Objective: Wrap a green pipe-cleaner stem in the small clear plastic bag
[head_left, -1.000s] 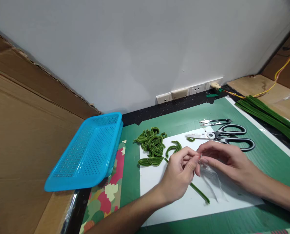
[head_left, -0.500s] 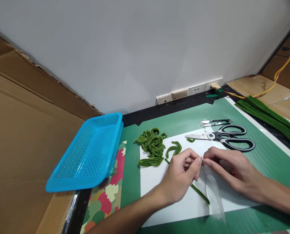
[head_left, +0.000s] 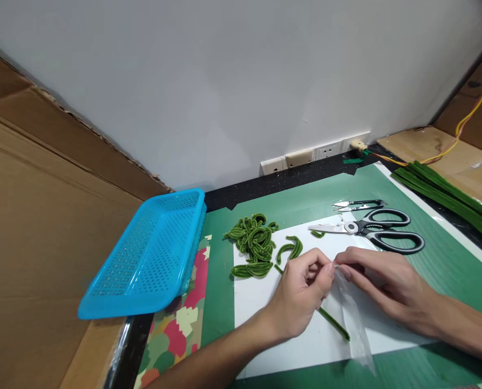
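Note:
My left hand (head_left: 301,292) is closed in a pinch, its thumb and forefinger meeting my right hand's fingertips. My right hand (head_left: 386,281) pinches the top of a thin, see-through plastic strip (head_left: 356,324), which hangs down over the white paper (head_left: 281,354). What sits between the left fingertips is too small to make out. Below the left hand a green fuzzy pipe cleaner (head_left: 334,324) lies across the paper, partly hidden by that hand. Behind the hands lie curved green pipe-cleaner pieces (head_left: 291,249) and a heap of looped pipe-cleaner shapes (head_left: 255,237).
Scissors (head_left: 366,229) and small thread snips (head_left: 360,205) lie beyond my right hand. A blue plastic basket (head_left: 184,237) stands at left beside a cardboard wall (head_left: 42,216). Long green pipe cleaners (head_left: 447,200) lie at far right, near a plugged-in cable (head_left: 390,158). Sockets line the wall.
The hands stay nearly in place, fingertips still together. The plastic strip's upper end has shifted slightly at the right fingertips. The whole view has moved a little.

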Available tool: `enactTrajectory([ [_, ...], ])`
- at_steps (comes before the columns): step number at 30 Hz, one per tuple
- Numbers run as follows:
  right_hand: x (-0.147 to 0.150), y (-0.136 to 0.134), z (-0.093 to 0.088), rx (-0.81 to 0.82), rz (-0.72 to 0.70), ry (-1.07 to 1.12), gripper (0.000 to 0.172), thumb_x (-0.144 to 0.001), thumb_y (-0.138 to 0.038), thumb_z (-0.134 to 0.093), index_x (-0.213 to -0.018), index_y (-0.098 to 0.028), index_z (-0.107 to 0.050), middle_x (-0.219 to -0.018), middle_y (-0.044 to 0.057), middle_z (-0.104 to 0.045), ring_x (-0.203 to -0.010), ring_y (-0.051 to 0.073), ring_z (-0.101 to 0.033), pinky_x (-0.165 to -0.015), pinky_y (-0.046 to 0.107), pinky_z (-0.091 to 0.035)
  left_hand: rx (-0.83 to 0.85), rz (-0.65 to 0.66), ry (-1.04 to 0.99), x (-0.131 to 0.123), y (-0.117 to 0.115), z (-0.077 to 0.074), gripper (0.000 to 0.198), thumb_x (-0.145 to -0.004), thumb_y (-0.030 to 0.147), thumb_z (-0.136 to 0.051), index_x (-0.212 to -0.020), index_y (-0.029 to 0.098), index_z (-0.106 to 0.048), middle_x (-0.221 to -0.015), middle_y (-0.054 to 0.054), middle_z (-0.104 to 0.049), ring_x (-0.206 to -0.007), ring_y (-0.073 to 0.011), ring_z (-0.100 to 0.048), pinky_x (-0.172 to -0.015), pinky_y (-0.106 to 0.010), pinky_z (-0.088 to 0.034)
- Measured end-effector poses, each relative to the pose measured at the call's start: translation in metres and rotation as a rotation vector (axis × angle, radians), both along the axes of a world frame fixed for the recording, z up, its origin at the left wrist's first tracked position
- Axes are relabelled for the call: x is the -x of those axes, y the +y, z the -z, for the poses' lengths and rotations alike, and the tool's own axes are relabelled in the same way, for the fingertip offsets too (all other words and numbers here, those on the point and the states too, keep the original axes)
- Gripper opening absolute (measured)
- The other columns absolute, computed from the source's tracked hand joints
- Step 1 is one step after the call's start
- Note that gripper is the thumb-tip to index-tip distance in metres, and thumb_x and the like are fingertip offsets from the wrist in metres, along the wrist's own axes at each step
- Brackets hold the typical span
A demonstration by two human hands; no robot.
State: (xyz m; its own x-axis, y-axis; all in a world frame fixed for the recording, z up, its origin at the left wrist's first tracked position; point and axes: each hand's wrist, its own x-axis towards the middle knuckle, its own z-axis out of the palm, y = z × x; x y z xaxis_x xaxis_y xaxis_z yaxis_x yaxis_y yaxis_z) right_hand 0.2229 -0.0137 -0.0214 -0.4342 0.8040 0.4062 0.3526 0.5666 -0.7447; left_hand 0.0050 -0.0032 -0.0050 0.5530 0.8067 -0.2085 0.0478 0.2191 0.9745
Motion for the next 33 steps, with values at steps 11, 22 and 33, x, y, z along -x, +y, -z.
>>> enactTrajectory([
  [11,-0.0013,0.0044,-0.0026,-0.003,-0.027,-0.03,0.016,-0.11,-0.018,-0.049,-0.103,-0.021,-0.063,-0.076,-0.005,-0.062,-0.061,0.007,-0.054,-0.059,0.019,-0.042,-0.039,-0.009,-0.016,-0.002,0.0006,-0.0005,0.035,-0.108,0.048,-0.059,-0.095,0.016,-0.061,-0.073,0.005,-0.044,-0.066,-0.0082,-0.038,-0.063,-0.025,-0.029],
  [22,-0.0022,0.0022,0.0009,-0.013,-0.056,-0.032,0.019,-0.107,-0.017,-0.051,-0.096,-0.02,-0.066,-0.07,-0.004,-0.06,-0.055,0.008,-0.047,-0.054,0.023,-0.036,-0.084,0.033,-0.005,-0.0004,0.0027,-0.004,0.034,-0.107,0.045,-0.059,-0.091,0.017,-0.061,-0.071,0.004,-0.051,-0.067,-0.0101,-0.045,-0.071,-0.026,-0.037],
  [33,-0.0046,0.0014,-0.0001,0.087,-0.128,-0.036,0.021,-0.111,-0.02,-0.048,-0.093,-0.02,-0.059,-0.067,-0.006,-0.052,-0.055,0.007,-0.04,-0.055,0.022,-0.032,-0.035,-0.001,-0.089,-0.0019,0.0023,-0.001,0.032,-0.104,0.044,-0.067,-0.09,0.015,-0.064,-0.065,0.005,-0.053,-0.059,-0.0081,-0.043,-0.066,-0.024,-0.038],
])
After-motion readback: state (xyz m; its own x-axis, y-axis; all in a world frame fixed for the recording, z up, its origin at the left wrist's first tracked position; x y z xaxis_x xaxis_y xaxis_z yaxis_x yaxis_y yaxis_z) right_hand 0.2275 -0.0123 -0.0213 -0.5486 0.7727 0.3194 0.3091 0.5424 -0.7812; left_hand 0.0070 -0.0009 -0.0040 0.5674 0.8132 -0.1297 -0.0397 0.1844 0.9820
